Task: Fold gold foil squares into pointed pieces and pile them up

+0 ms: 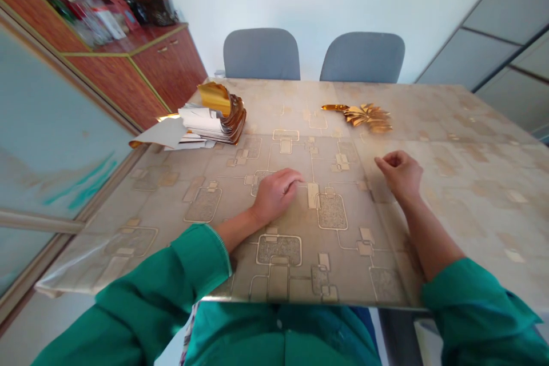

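My left hand [278,195] rests near the middle of the patterned tablecloth with its fingers curled in and nothing visible in them. To the right, my right hand [401,176] is also closed, its thumb and fingers drawn together, and no object shows in it. Beyond the right hand lies a small pile of folded gold paper pieces [369,118], with one narrow folded gold piece [335,107] at its left end. A thick stack of gold foil paper sheets [214,120], white on the back, sits bent at the far left, apart from both hands.
The table [429,120] has a shiny beige cover. Behind it stand two grey chairs [261,54] against a white wall. A wooden cabinet [167,63] with bottles and bags fills the back left corner, beside a framed glass panel [51,143].
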Available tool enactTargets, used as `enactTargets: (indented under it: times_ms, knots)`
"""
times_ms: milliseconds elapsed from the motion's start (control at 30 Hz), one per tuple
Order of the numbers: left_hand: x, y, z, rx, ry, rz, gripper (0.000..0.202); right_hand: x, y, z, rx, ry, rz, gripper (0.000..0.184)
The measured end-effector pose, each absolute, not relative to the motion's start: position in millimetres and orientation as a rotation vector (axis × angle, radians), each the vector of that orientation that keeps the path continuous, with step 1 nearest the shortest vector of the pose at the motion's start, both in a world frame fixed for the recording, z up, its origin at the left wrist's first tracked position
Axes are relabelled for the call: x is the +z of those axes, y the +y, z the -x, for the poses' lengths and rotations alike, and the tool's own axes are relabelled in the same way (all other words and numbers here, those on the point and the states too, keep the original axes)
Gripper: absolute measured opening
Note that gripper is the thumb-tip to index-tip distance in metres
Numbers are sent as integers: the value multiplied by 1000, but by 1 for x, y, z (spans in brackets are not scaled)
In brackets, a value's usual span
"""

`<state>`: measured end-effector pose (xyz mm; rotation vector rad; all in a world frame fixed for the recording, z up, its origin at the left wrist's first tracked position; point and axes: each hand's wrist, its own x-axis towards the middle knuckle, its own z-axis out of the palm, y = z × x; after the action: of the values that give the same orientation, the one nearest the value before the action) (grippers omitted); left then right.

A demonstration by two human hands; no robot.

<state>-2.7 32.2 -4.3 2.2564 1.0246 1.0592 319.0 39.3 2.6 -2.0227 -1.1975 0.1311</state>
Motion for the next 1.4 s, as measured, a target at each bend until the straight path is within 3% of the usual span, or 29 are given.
enactTargets:
  times_ms: [200, 433, 633, 867, 1033, 1133, 1233, 1333, 1400]
  knots:
    - [7, 78, 78, 1322, 1481, -2293, 23, -1, 14, -264, 366, -1400, 1789, 33]
    - [6, 98, 185, 772, 2243, -2408, 38, -10, 24, -249, 362, -1549, 1776, 37]
    - [8, 103, 195, 519, 2385, -2431, 44, -15, 23, -248, 365, -1556, 1751, 38]
    - [4, 108, 192, 595, 2348, -2456, 40, -17, 22, -250, 369, -1580, 1750, 35]
    - [6, 107, 195, 815, 2175, -2504, 32, -16, 23, -250, 371, -1588, 1750, 35]
    - [19, 109, 205, 1054, 2310, -2349, 27, -16, 22, -250, 358, -1598, 1755, 37]
    - [33, 108, 218, 1370, 2483, -2113, 34, -16, 22, -250, 344, -1607, 1763, 38]
    - [42, 102, 221, 1348, 2536, -2094, 51, -18, 23, -251, 332, -1614, 1777, 40]
    - [46, 98, 213, 1279, 2477, -2248, 48, -20, 24, -251, 330, -1619, 1782, 40]
